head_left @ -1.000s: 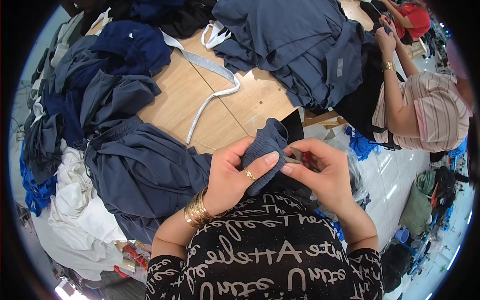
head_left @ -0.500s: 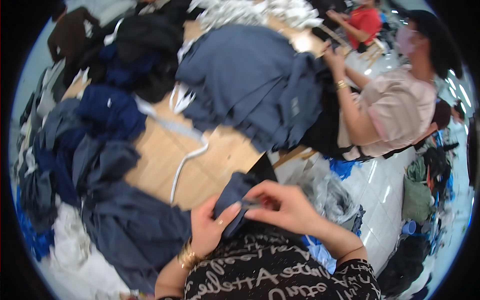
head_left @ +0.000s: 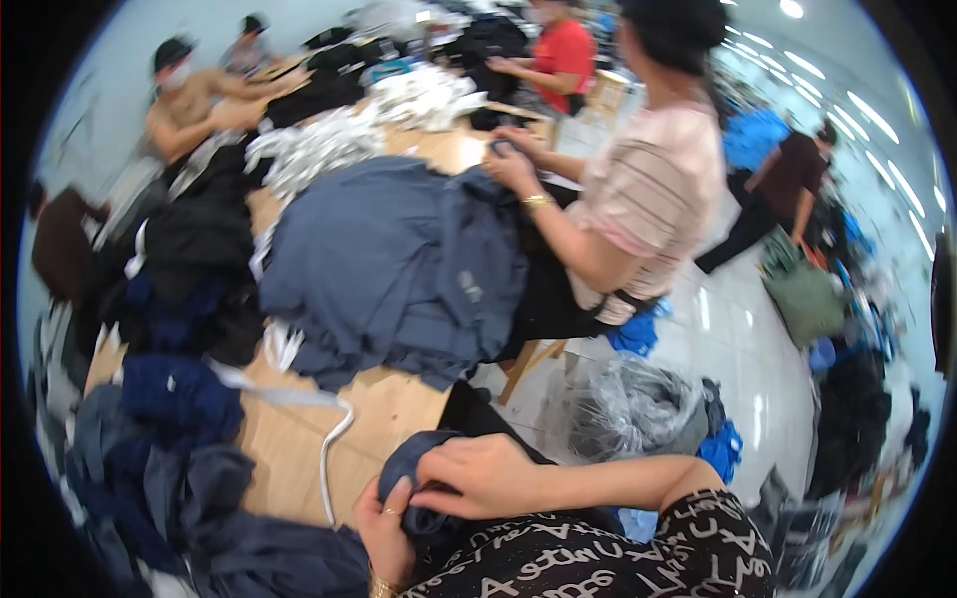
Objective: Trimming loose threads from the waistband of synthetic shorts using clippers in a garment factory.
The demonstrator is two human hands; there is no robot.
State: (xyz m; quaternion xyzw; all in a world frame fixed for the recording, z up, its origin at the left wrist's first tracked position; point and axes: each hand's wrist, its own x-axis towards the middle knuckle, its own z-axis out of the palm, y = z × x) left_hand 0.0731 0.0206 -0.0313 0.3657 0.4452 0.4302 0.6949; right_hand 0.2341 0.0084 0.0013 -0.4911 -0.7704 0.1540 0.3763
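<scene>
Between my hands is a bunched piece of dark blue-grey garment (head_left: 401, 466), held close to my body at the table's near edge. My left hand (head_left: 387, 533), with a ring and a gold bracelet, grips it from below with the thumb on top. My right hand (head_left: 480, 474) lies across it from the right, fingers bent and pressed onto the cloth. Whether a small tool is also in the right fingers is hidden. Left of my hands, a dark grey garment (head_left: 289, 553) spreads along the table edge.
A large heap of blue-grey garments (head_left: 369, 264) covers the wooden table (head_left: 284, 453). A white cord (head_left: 327, 463) lies nearer. Navy cloth (head_left: 184, 404) sits left, white pieces (head_left: 424, 98) far back. A co-worker in pink (head_left: 648, 189) works to the right, above a clear plastic bag (head_left: 633, 409).
The view has swung up and right, showing more of the room. My right fingers have moved over the cloth, and the small metallic thing seen between them earlier is out of sight.
</scene>
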